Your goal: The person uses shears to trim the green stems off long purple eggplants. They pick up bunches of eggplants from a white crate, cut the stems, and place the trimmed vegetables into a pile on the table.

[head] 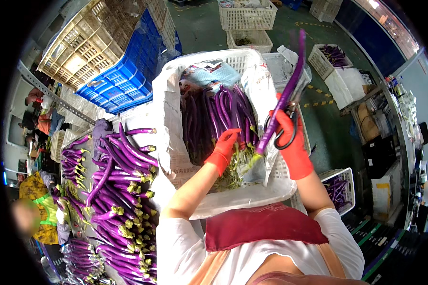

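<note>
My right hand point(289, 131), in an orange-red glove, grips a long purple eggplant point(287, 91) that points up and away, its green stem end low over the crate. Black-handled scissors point(281, 139) are looped on the same hand. My left hand point(226, 146), gloved alike, is over the near part of a white plastic crate point(249, 53), its fingers apart at the stem ends of the eggplants point(214, 110) packed inside. Whether its fingertips touch them is unclear. Cut green stems point(232, 176) lie at the crate's near end, and printed paper point(173, 142) lines its sides.
A heap of loose eggplants point(117, 199) covers the table at left, with bagged ones point(81, 258) nearer. Blue point(123, 85) and cream crates point(82, 46) rise behind it. Another person point(39, 210) stands at far left. A crate of eggplants point(339, 190) is at right.
</note>
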The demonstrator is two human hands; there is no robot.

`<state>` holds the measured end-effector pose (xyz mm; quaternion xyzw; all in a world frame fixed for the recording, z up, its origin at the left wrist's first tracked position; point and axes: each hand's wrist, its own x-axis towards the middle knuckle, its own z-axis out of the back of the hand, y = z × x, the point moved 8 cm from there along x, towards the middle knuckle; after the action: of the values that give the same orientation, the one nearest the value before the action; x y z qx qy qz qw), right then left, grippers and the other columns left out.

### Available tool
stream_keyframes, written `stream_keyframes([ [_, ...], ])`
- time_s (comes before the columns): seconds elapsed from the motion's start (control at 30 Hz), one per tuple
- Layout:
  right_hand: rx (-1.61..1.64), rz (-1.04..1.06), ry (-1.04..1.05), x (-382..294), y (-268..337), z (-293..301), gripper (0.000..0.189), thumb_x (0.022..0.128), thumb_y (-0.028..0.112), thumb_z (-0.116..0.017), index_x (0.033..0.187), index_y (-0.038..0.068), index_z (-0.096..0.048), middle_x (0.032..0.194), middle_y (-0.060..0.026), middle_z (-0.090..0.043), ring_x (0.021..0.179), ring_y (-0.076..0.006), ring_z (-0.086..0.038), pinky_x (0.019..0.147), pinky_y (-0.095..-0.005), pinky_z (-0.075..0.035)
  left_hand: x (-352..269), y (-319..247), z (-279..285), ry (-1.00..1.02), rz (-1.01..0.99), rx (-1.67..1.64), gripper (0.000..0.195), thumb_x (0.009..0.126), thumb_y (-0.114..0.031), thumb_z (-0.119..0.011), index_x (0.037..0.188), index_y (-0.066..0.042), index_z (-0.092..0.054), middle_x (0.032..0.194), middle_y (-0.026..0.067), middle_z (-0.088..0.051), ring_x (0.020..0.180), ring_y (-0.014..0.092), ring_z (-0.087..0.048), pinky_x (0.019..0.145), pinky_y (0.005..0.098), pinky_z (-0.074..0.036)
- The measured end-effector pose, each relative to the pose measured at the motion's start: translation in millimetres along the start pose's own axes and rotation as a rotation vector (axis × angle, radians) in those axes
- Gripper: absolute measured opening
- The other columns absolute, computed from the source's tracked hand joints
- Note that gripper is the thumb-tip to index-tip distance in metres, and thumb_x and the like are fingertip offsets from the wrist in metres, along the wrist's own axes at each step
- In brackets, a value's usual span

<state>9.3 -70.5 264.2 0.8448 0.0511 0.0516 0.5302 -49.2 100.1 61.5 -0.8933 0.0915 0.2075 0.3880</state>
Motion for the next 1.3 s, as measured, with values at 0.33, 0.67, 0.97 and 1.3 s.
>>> stream_keyframes([
  [0.33, 0.043, -0.105, 0.028, -22.8, 40.1, 66.0, 0.055, 0.086, 0.028, -0.066, 0.134, 0.007, -0.05, 0.085, -0.0048, -0.063, 0.07, -0.0119, -0.057, 0.063, -0.0245, -0.046, 28.9, 84.2, 86.1, -0.048, 0.385, -0.284, 0.026, 0.094, -0.027, -0.059, 0.103, -0.003, -0.058, 0.082, 0.0119, -0.06, 0.071, 0.027, -0.059, 0.067, 0.041, -0.052],
  [0.67, 0.026, -0.105, -0.095, -65.3, 32.7, 127.3, 0.062, 0.08, 0.022, -0.072, 0.134, 0.004, -0.047, 0.089, -0.0062, -0.064, 0.072, -0.0126, -0.06, 0.062, -0.025, -0.049, -2.0, -10.5, -16.6, -0.043, -0.455, 0.243, 0.053, 0.086, -0.004, -0.068, 0.135, -0.007, -0.047, 0.109, 0.0023, -0.062, 0.088, 0.012, -0.059, 0.08, 0.0279, -0.05],
  [0.97, -0.035, -0.016, -0.076, -37.5, 37.6, 53.2, 0.043, 0.089, 0.009, -0.061, 0.13, 0.004, -0.051, 0.114, -0.0034, -0.061, 0.094, -0.0132, -0.061, 0.083, -0.0281, -0.048, -91.8, -62.3, -143.1, 0.291, -0.642, 0.443, 0.069, 0.09, -0.005, -0.062, 0.149, -0.009, -0.027, 0.134, 0.0007, -0.047, 0.115, 0.011, -0.047, 0.097, 0.024, -0.038],
  [1.3, -0.07, 0.109, -0.042, -52.8, 26.7, 71.3, 0.061, 0.086, 0.013, -0.066, 0.139, 0.005, -0.037, 0.112, -0.0086, -0.062, 0.101, -0.0176, -0.06, 0.091, -0.0312, -0.047, -118.4, -32.9, -219.8, 0.573, -0.55, 0.784, 0.068, 0.091, -0.001, -0.051, 0.15, -0.004, -0.018, 0.111, 0.0086, -0.056, 0.08, 0.013, -0.057, 0.069, 0.0287, -0.048],
])
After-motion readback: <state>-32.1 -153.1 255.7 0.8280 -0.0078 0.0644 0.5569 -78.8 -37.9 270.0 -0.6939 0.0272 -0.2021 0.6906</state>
